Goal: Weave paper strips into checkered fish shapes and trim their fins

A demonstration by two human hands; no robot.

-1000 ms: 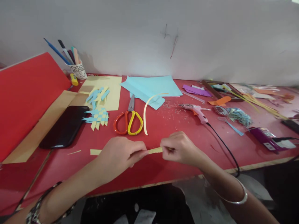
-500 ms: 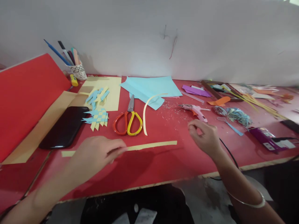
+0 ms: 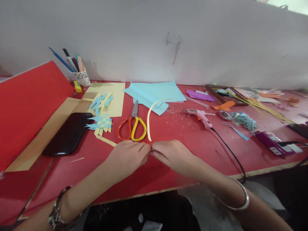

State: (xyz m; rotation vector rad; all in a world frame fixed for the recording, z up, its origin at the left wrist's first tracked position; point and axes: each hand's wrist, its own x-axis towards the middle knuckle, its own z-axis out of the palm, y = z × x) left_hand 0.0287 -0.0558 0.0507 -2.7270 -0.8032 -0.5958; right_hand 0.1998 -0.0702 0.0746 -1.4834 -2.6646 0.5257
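Observation:
My left hand point(image 3: 131, 155) is closed in a pinch on a pale yellow paper strip point(image 3: 106, 140), whose free end sticks out behind it towards the woven piece. Fingertip to fingertip with it, my right hand point(image 3: 172, 154) is also pinched closed, over the strip's other end; the hands hide that part. Just beyond lie scissors point(image 3: 139, 129) with one red and one yellow handle, blades pointing away. A curved yellow strip point(image 3: 148, 123) rests beside them. To the left is a woven blue-and-yellow paper piece point(image 3: 103, 122) with pointed ends.
A black phone point(image 3: 68, 134) lies at left, near a pen cup point(image 3: 82, 78). Blue paper sheets point(image 3: 156, 91) lie at the back. A pink glue gun point(image 3: 199, 116) trails its black cord point(image 3: 228, 150) towards the table's front edge. A purple power strip point(image 3: 269, 142) sits at right.
My right hand has come left and my left hand has moved right, so their fingertips meet. The yellow strip, stretched across the table before, is now mostly hidden by the hands.

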